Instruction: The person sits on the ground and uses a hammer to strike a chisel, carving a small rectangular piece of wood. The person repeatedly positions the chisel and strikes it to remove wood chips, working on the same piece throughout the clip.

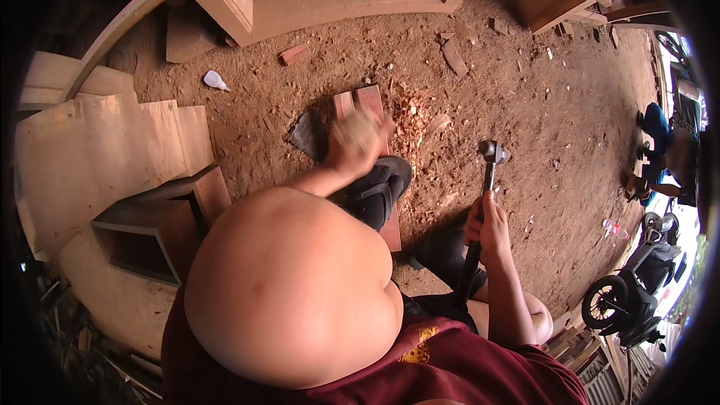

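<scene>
My right hand is closed around the dark handle of a hammer, its metal head raised above the ground at the right. Over a reddish wooden board on the dirt, my left hand is smeared by motion. Its fingers cannot be made out, nor whether they hold anything. A foot in a dark sandal rests on the same board, just below that hand. Beside the hand lies a flat grey piece, partly covered. A large bare part of my body hides the lower left.
Wood shavings lie right of the board. A white plastic bottle and a reddish wood offcut lie further off. Wooden frames line the far side; wood panels stand left. A motorcycle is parked at right.
</scene>
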Demonstrator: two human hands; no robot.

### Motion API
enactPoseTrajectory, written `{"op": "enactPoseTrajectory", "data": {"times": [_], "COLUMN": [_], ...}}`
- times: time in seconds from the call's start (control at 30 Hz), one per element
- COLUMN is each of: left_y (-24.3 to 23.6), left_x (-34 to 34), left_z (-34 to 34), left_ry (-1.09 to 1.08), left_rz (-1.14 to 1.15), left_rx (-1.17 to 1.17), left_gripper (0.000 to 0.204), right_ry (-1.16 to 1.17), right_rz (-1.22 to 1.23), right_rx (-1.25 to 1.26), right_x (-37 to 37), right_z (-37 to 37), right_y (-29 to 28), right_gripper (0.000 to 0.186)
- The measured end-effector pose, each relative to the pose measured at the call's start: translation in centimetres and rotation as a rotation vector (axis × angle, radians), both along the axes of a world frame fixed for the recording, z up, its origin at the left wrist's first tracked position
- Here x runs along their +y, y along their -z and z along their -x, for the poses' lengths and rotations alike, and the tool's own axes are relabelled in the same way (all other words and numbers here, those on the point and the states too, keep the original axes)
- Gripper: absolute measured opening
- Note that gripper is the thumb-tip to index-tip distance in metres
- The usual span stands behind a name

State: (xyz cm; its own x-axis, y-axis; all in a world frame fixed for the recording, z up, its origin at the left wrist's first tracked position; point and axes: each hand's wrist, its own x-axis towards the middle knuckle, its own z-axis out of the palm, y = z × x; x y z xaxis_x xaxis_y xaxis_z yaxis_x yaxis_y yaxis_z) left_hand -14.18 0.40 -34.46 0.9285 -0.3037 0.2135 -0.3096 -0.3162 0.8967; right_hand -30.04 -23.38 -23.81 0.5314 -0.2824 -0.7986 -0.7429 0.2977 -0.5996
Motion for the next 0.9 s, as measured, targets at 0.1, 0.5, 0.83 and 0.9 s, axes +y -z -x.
{"op": "enactPoseTrajectory", "data": {"times": [0.1,0.5,0.83,0.9], "left_y": [-0.1,1.1,0.5,0.4], "left_x": [-0.1,-0.5,0.6,0.7], "left_z": [-3.5,-4.0,-2.6,-2.4], "left_ry": [-0.243,0.318,-0.07,-0.052], "left_rz": [0.548,0.783,0.531,0.445], "left_rx": [0.269,0.556,0.146,0.016], "left_gripper": [0.033,0.033,0.024,0.036], "right_ry": [0.009,-0.039,-0.04,-0.036], "right_rz": [0.012,-0.063,0.003,-0.007], "right_rx": [-0.004,-0.037,-0.102,-0.094], "right_x": [-0.5,1.0,1.2,1.3], "right_z": [-0.3,-2.2,-1.4,-1.3], "right_y": [-0.1,-2.4,-4.0,-4.0], "right_gripper": [0.044,0.041,0.044,0.043]}}
